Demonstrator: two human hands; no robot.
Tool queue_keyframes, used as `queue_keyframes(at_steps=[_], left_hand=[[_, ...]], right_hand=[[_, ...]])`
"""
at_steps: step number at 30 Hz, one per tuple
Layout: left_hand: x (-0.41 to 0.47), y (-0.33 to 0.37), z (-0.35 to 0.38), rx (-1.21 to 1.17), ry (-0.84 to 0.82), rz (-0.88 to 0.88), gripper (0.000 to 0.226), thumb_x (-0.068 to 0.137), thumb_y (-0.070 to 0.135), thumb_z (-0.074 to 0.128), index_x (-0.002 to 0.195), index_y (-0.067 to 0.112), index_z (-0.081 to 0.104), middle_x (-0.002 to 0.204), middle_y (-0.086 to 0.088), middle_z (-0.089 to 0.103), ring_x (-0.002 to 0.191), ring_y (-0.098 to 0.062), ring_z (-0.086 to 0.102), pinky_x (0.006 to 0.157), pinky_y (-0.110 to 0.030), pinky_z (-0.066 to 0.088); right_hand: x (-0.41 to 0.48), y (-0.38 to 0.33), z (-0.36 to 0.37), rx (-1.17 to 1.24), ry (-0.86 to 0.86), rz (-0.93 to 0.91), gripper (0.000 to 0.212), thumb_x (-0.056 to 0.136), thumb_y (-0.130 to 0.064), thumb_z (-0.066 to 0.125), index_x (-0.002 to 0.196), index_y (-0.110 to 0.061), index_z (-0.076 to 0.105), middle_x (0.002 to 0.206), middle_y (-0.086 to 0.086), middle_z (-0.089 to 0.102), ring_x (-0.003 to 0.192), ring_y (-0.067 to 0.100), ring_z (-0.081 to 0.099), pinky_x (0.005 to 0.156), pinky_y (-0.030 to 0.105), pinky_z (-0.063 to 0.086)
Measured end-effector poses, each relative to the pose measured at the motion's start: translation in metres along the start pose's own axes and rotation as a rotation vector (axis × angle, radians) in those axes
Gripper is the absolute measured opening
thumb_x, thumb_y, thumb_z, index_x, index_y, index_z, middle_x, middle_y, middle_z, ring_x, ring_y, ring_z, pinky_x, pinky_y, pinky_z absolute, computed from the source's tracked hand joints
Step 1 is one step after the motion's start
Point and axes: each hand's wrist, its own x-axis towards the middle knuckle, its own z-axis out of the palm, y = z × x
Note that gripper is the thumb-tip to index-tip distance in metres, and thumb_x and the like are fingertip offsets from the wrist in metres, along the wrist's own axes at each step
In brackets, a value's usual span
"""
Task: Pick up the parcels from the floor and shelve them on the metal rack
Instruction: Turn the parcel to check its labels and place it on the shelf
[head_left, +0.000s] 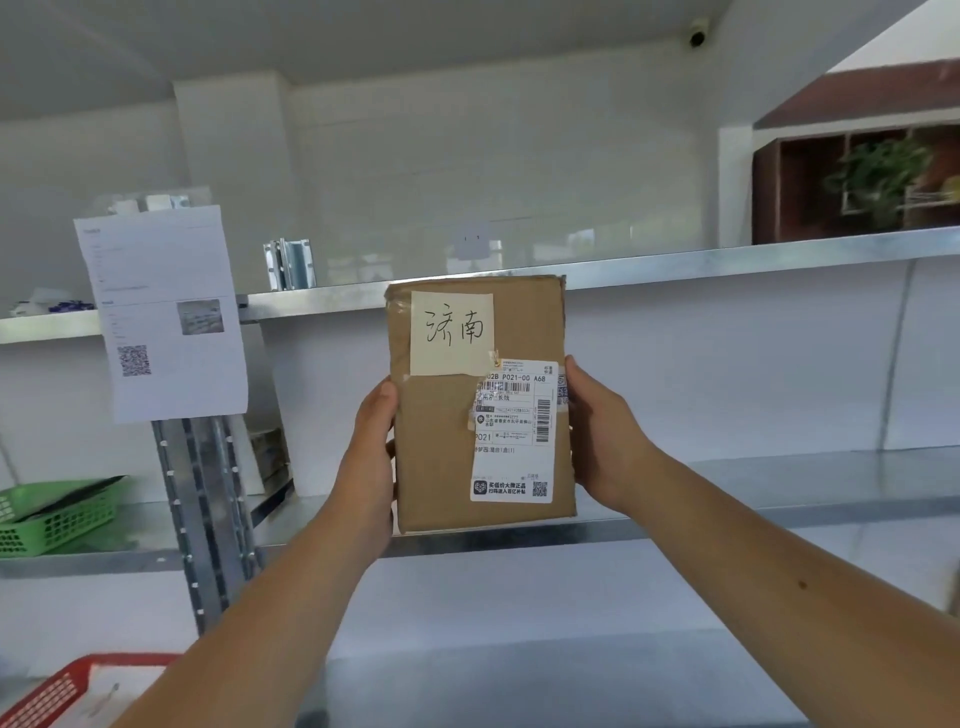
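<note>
A brown cardboard parcel (436, 441) stands upright in front of the metal rack (727, 257), held between both hands. It carries a cream note with handwritten characters and a white shipping label. My left hand (371, 457) grips its left edge and my right hand (602, 431) grips its right edge. The parcel's lower edge is level with the front lip of the rack's middle shelf (779, 467); whether it rests on the shelf I cannot tell.
A printed sheet (166, 312) hangs on the rack's upright post (202, 519). A green basket (57, 514) sits on the middle shelf at left, a red basket (62, 686) lower left. A brown wooden cabinet with a plant (857, 182) stands upper right.
</note>
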Motion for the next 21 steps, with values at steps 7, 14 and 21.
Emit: queue_keyframes(at_steps=[7,14,21], left_hand=[[0.004,-0.026,0.113,-0.012,-0.115,-0.052,0.087,0.064,0.098,0.054,0.138,0.054,0.067,0.143,0.010,0.072,0.140,-0.027,0.063,0.114,-0.063,0.050],[0.000,-0.063,0.239,-0.052,-0.230,-0.116,0.081,0.067,0.095,0.050,0.136,0.055,0.067,0.138,0.010,0.075,0.136,-0.025,0.067,0.111,-0.061,0.054],[-0.011,-0.096,0.354,-0.120,-0.334,-0.146,0.082,0.072,0.091,0.055,0.140,0.048,0.066,0.141,0.010,0.074,0.136,-0.024,0.067,0.113,-0.059,0.053]], right_hand=[[-0.029,-0.037,-0.105,-0.030,0.162,-0.045,0.059,0.095,-0.072,0.053,0.129,-0.029,0.076,0.131,0.005,0.076,0.123,0.032,0.071,0.107,0.058,0.053],[-0.063,-0.075,-0.219,-0.066,0.273,-0.084,0.077,0.077,-0.077,0.058,0.134,-0.027,0.073,0.136,0.005,0.074,0.129,0.033,0.068,0.114,0.063,0.047],[-0.105,-0.101,-0.324,-0.064,0.381,-0.103,0.077,0.079,-0.077,0.059,0.134,-0.026,0.073,0.139,0.008,0.072,0.129,0.034,0.068,0.113,0.063,0.047]])
